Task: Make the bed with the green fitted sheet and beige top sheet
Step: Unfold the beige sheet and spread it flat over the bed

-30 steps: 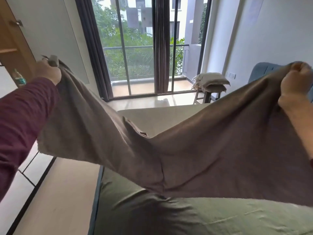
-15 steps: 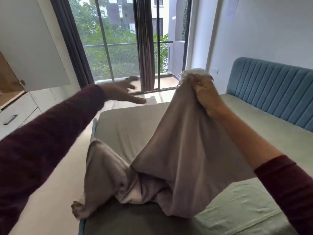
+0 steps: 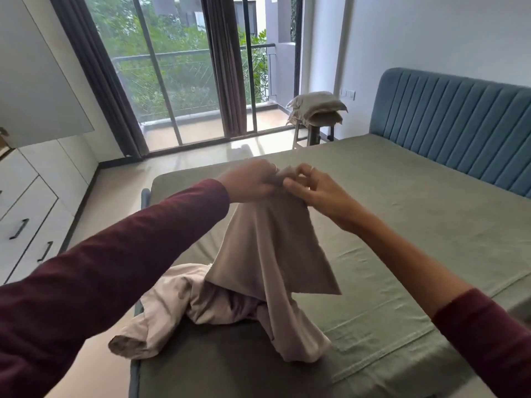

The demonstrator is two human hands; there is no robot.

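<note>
both hands raised together over the middle of the bed. left hand (image 3: 250,183), dark red sleeve, fingers curled round the top edge of the beige cloth top sheet (image 3: 267,254). right hand (image 3: 316,193) just beside it, thumb and forefinger pinching the same gathered edge, other fingers loosely bent; a ring shows on one finger. the two hands nearly touch at the fabric.

the beige sheet hangs down from the grip in a narrow drape, one loose corner pointing out to the right. its lower part lies bunched on the near left corner of the mattress, one fold spilling over the bed's edge toward the floor.

green fitted sheet (image 3: 402,225) lies stretched flat over the mattress, light creases, a seam line running across the near side.

blue padded headboard with vertical channels (image 3: 459,122) at right. two beige pillows (image 3: 316,109) stacked on a small stool by the glass sliding doors (image 3: 184,81), dark curtains either side. white drawers with dark handles (image 3: 26,222) at far left.
</note>
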